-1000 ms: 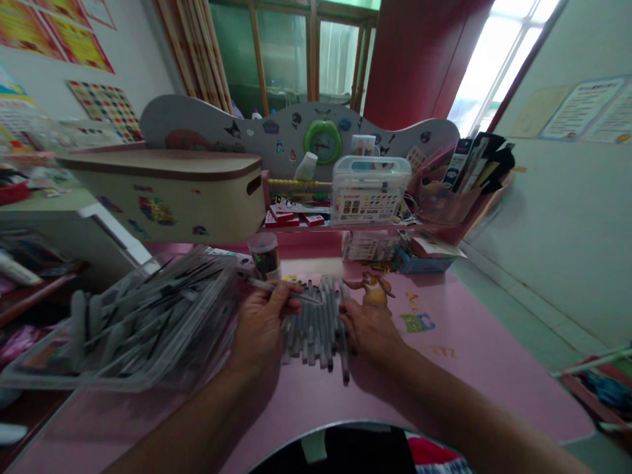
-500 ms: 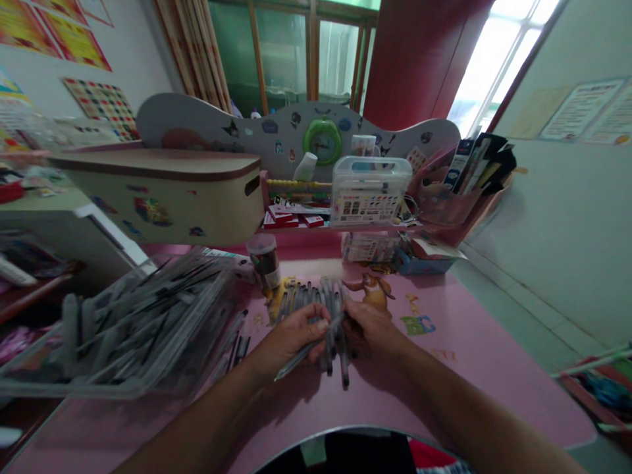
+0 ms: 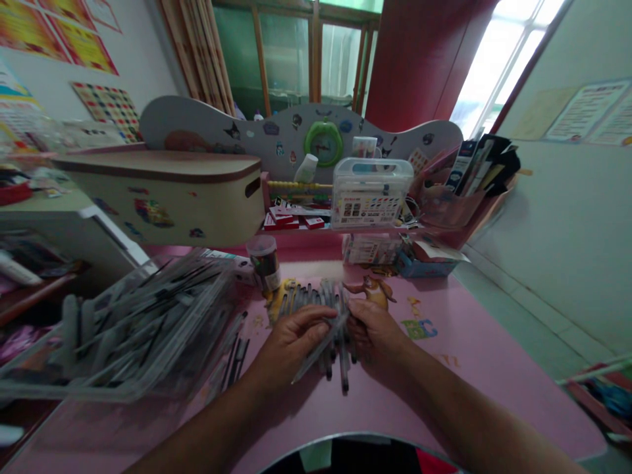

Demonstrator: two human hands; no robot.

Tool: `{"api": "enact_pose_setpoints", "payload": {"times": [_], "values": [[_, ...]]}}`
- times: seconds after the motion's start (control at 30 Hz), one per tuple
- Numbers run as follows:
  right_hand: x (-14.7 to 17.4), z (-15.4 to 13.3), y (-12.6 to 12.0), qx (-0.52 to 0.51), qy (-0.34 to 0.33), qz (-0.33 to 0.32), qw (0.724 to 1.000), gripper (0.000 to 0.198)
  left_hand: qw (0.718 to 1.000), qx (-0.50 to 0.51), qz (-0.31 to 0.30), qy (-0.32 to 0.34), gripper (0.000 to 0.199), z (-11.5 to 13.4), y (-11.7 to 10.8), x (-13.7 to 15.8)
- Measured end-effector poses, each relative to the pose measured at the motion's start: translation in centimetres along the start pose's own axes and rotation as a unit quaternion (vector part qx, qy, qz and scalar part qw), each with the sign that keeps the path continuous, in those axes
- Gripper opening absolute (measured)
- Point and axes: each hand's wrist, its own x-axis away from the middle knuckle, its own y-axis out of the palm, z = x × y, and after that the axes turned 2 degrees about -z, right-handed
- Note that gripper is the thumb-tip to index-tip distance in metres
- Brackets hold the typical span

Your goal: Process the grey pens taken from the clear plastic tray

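A row of grey pens (image 3: 316, 309) already lies gathered on the pink desk (image 3: 469, 368) between both hands, the left hand (image 3: 291, 339) pinching one more pen (image 3: 320, 345), the right hand (image 3: 378, 332) pressing the row's right side, while many remain in the clear tray (image 3: 133, 329) at left.

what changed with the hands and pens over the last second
The left hand brought its single pen from the clear tray side to the row of pens, turning it from level to slanting down toward the person, and now lies on the row. The right hand stayed at the row's right edge; the tray stayed put.
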Motion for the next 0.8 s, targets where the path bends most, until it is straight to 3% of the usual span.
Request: {"api": "enact_pose_setpoints", "payload": {"times": [0.1, 0.23, 0.33, 0.4, 0.53, 0.6, 0.8], "values": [[-0.3, 0.2, -0.2, -0.008, 0.013, -0.008, 1.000, 0.046, 0.998, -0.035, -0.014, 0.046, 0.047, -0.5, 0.3, 0.1], [-0.6, 0.2, -0.6, -0.022, 0.018, 0.006, 1.000, 0.049, 0.986, -0.127, -0.046, 0.097, 0.031, -0.2, 0.5, 0.4], [-0.6, 0.4, -0.8, -0.011, 0.017, -0.008, 1.000, 0.050, 0.948, -0.254, -0.062, 0.180, 0.025, 0.3, -0.3, 0.3], [-0.5, 0.6, -0.8, -0.002, 0.010, -0.021, 1.000, 0.049, 0.939, -0.277, -0.050, 0.198, 0.019, 0.3, -0.6, 0.2], [0.0, 1.2, -0.3, 0.011, -0.035, -0.036, 0.999, 0.040, 0.988, -0.077, 0.073, 0.111, 0.019, -0.3, -0.1, 0.0], [0.3, 1.2, 0.0, 0.018, -0.057, -0.046, 0.997, 0.034, 0.990, 0.030, 0.122, 0.070, 0.022, -0.5, 0.3, -0.2], [-0.1, 0.9, -0.7, 0.063, -0.089, -0.054, 0.993, 0.026, 0.984, 0.100, 0.141, 0.041, 0.032, -0.3, 0.5, -0.6]]}}
